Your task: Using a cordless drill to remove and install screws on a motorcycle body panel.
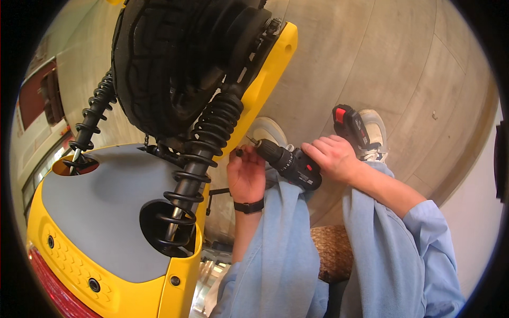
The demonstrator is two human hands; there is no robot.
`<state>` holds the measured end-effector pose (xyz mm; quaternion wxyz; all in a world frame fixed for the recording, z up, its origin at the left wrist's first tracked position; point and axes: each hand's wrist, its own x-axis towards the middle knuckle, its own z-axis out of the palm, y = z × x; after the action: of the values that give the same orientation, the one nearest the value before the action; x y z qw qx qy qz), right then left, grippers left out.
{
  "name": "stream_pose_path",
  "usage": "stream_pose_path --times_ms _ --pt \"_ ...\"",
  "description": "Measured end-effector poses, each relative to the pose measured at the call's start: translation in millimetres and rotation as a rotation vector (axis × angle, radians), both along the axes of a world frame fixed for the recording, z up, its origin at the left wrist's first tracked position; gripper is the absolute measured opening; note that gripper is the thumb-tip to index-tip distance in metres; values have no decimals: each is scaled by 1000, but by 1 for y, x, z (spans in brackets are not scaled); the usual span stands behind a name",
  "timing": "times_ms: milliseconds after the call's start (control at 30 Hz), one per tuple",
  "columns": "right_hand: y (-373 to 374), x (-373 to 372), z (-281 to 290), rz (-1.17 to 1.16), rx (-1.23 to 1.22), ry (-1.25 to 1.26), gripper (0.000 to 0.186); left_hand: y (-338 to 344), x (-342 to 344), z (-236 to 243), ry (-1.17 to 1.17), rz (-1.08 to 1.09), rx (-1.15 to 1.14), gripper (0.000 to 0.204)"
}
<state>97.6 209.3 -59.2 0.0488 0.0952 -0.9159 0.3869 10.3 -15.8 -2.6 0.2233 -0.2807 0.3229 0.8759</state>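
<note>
My right hand (334, 159) is wrapped round the grip of a black cordless drill (289, 164) with a red-marked battery. A thin bit at its chuck points up and left, toward the yellow side arm of a vehicle. Just left of the chuck is my left hand (247, 177), palm up and fingers curled, a small black round piece (239, 152) at the fingertips. Beside that hand stands a black coil-spring shock absorber (201, 143). The yellow side arm (273, 79) runs along the big black tyre (140, 69).
A grey and yellow body panel (106, 206) with black bolts fills the lower left. A second spring shock (95, 111) is beyond it. My shoes (374, 127) rest on the wood-look floor (392, 58). Under me is a brown woven seat (331, 249).
</note>
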Motion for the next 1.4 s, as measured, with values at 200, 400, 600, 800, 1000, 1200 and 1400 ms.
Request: stream_pose_path --times_ms 200,400,600,800,1000,1200,1400 --pt "8 4 1 -74 -121 -7 37 13 -1 23 57 -86 -19 19" --pt "18 -1 14 -283 -296 -16 36 16 -4 45 227 -333 -68 22" --pt "29 -6 21 -453 -418 -44 42 35 -8 58 258 -345 -54 23" --pt "35 -1 24 -422 -429 -128 49 38 -8 55 279 -276 13 17" --pt "38 -1 25 -408 -456 -84 45 40 -7 55 237 -302 68 18" --pt "41 4 25 -303 -436 -37 48 41 -8 39 126 -401 -75 14" --pt "43 12 30 -165 -403 -93 53 29 -10 21 43 -328 -214 16"
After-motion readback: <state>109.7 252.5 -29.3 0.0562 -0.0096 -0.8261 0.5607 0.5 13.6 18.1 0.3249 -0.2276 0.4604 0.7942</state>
